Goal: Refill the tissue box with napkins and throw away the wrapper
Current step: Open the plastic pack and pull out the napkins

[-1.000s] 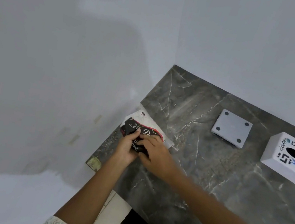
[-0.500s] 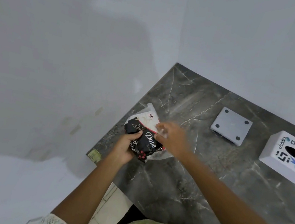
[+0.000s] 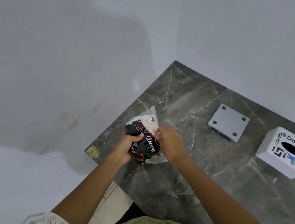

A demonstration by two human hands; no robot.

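A black and white napkin pack [image 3: 147,138] marked "Dove" is held just above the near left corner of the dark marble counter [image 3: 211,172]. My left hand [image 3: 126,147] grips its lower left side. My right hand [image 3: 171,144] pinches the wrapper at the pack's upper right edge. The white tissue box [image 3: 286,152], with stickers and a dark oval slot on top, stands at the right of the counter. Its flat grey bottom panel [image 3: 228,122] with four round feet lies apart from it, nearer the middle.
Pale walls meet at the counter's far corner. The counter's left edge drops to a light tiled floor [image 3: 112,204]. A small yellowish sticker [image 3: 93,151] marks the near left corner.
The pack has been lifted and tilted, so its "Dove" face shows. My right hand moved from the pack's lower part to its upper right edge.
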